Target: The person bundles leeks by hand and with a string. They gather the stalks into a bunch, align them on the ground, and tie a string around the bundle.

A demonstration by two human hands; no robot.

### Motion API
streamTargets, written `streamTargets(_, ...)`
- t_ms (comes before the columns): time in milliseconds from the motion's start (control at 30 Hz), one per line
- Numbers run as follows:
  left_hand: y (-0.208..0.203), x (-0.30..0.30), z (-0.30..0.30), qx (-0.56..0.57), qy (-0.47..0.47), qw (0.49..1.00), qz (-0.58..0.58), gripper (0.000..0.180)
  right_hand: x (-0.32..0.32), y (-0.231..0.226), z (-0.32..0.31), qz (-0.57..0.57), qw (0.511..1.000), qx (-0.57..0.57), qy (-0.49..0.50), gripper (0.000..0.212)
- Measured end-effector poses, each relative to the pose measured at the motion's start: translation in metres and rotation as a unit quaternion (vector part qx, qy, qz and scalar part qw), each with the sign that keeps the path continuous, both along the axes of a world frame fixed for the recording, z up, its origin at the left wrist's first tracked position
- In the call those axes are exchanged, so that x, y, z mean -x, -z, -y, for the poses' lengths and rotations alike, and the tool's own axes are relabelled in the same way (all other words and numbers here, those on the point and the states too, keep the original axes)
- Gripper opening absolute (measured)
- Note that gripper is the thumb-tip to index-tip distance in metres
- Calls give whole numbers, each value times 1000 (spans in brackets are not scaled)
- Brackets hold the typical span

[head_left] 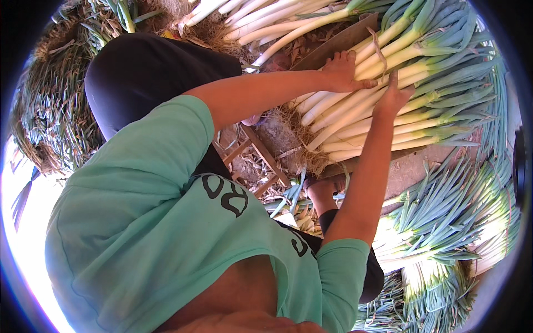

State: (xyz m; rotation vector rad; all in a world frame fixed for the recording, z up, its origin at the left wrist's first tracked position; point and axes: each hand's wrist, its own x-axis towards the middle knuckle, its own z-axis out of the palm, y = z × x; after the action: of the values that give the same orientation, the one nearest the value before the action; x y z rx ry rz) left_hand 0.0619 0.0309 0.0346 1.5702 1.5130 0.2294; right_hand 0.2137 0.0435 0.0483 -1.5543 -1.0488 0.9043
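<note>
A: Head view: how would those leeks (420, 114) handle?

B: My guess: light singly, hefty as a pile. Pale shanks (343, 123) firm, smooth, maybe slippery; leaves (463, 91) bendy and easily torn. I'd grab round the shanks. They're lying side by side on a low brown surface (337, 43).

A: And the fingers?

B: Left hand (341, 76): spread out, resting on the shanks. Right hand (391, 101): just beside it, fingers apart, touching the shanks too. Neither looks wrapped round anything.
</note>
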Motion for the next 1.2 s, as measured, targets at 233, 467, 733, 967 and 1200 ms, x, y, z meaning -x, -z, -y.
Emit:
streamTargets(233, -23, -4, 6, -16, 65, 995, -76, 133, 0, -14, 5, -12, 996, 77, 32, 68)
streamTargets(467, -25, -7, 5, -6, 67, 991, -114, 131, -23, -21, 102, 89, 862, 443, -230, 42)
streamTargets(733, -20, -11, 12, -59, 23, 995, -79, 129, 52, -26, 137, 86, 925, 340, -147, 36)
streamTargets(967, -32, -19, 16, -36, -14, 991, -129, 128, -2, -45, 73, 61, 862, 448, -232, 32)
streamTargets(1200, -32, -25, 14, -26, 8, 987, -157, 130, -37, -26, -54, 293, 935, 157, -122, 29)
